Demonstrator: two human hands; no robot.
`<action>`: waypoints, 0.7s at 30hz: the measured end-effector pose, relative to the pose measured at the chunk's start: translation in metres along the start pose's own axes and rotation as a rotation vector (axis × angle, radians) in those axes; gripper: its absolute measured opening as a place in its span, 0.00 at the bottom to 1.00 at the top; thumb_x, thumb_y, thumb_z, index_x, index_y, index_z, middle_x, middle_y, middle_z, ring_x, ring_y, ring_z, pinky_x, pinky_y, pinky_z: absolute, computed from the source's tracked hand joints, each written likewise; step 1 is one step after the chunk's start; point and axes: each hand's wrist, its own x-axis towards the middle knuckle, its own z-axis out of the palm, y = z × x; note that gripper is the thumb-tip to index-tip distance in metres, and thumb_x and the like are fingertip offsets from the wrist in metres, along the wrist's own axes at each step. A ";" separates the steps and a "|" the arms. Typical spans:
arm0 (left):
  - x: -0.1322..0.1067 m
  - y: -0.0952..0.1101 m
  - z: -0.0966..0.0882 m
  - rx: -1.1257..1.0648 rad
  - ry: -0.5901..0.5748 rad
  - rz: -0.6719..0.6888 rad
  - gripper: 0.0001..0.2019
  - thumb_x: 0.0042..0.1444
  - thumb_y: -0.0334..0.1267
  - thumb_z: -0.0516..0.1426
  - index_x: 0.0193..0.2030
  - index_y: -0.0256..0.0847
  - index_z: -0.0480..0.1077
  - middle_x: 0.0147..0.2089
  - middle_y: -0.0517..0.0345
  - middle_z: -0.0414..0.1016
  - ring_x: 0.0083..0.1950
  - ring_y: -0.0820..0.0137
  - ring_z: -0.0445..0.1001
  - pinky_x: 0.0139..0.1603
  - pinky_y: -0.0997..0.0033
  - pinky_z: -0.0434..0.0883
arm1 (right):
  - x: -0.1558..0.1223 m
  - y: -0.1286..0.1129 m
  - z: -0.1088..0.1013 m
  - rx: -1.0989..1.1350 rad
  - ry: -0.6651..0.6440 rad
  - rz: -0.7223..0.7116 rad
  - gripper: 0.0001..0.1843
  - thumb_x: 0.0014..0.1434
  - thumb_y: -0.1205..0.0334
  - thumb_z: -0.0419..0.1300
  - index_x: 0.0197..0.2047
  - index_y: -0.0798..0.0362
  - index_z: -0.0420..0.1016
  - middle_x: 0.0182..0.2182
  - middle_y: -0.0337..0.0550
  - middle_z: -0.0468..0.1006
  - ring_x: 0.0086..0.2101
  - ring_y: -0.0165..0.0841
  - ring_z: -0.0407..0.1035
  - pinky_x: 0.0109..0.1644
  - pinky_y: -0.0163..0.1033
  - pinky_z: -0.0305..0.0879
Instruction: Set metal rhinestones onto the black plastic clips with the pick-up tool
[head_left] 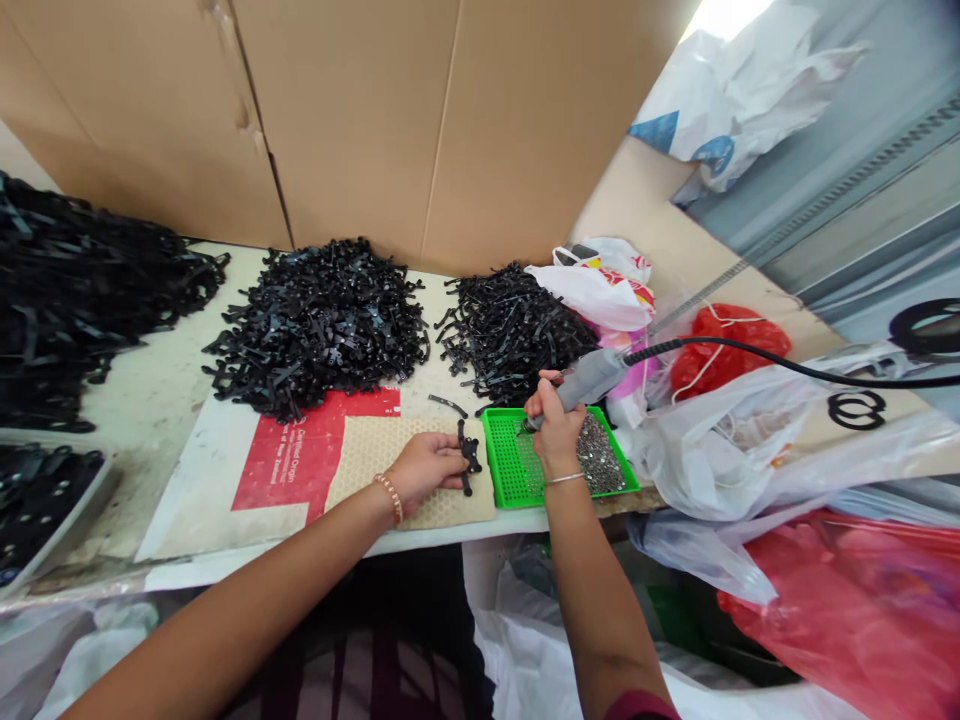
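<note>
My left hand (429, 466) is closed on a small black plastic part (470, 455), pinching it above a tan textured mat (420, 505). In my right hand (556, 428) is a grey electric screwdriver (596, 377), tilted so its tip points down and left over a green perforated tray (504, 492). A heap of small metal screws (604, 462) fills the tray's right side. Just beyond the mat lies a loose black strip (448, 404). Whether the screwdriver tip touches a screw cannot be made out.
Piles of black parts stand along the back: a left pile (82, 280), a middle pile (322, 325) and a right pile (517, 325). A container of black parts (52, 500) sits at the left edge. The screwdriver's black cable (787, 372) runs right over plastic bags (731, 440). Cardboard (360, 120) walls the back.
</note>
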 end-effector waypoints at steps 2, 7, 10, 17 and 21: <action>0.000 0.000 0.000 0.000 0.002 0.000 0.10 0.48 0.21 0.61 0.37 0.34 0.76 0.35 0.52 0.79 0.35 0.69 0.78 0.37 0.73 0.77 | 0.000 0.000 0.000 -0.015 -0.002 -0.011 0.16 0.49 0.53 0.67 0.37 0.53 0.71 0.15 0.27 0.60 0.15 0.24 0.55 0.20 0.32 0.54; 0.000 0.000 0.000 -0.012 -0.002 -0.002 0.10 0.47 0.20 0.61 0.36 0.33 0.75 0.36 0.51 0.80 0.35 0.70 0.78 0.34 0.76 0.76 | 0.001 0.001 -0.001 -0.038 -0.008 -0.013 0.17 0.49 0.52 0.67 0.37 0.53 0.70 0.15 0.26 0.60 0.15 0.25 0.55 0.20 0.32 0.53; -0.001 0.001 0.001 -0.019 0.008 -0.010 0.10 0.47 0.20 0.60 0.36 0.33 0.75 0.35 0.52 0.80 0.34 0.71 0.78 0.31 0.79 0.76 | 0.000 0.004 -0.002 -0.045 -0.013 -0.010 0.18 0.48 0.51 0.68 0.35 0.53 0.68 0.15 0.27 0.61 0.15 0.25 0.56 0.20 0.32 0.53; 0.002 0.000 -0.001 -0.035 -0.007 -0.006 0.11 0.46 0.19 0.60 0.36 0.33 0.76 0.33 0.52 0.79 0.33 0.71 0.77 0.31 0.78 0.76 | -0.001 -0.001 0.000 -0.036 -0.021 -0.027 0.16 0.50 0.53 0.67 0.38 0.53 0.71 0.16 0.27 0.62 0.16 0.24 0.55 0.21 0.32 0.54; 0.004 -0.001 -0.001 -0.047 -0.018 -0.004 0.09 0.46 0.19 0.60 0.33 0.32 0.75 0.30 0.54 0.78 0.31 0.71 0.76 0.30 0.77 0.76 | -0.003 -0.026 0.011 0.093 0.057 -0.038 0.19 0.48 0.55 0.67 0.41 0.52 0.70 0.13 0.24 0.59 0.14 0.23 0.51 0.21 0.30 0.53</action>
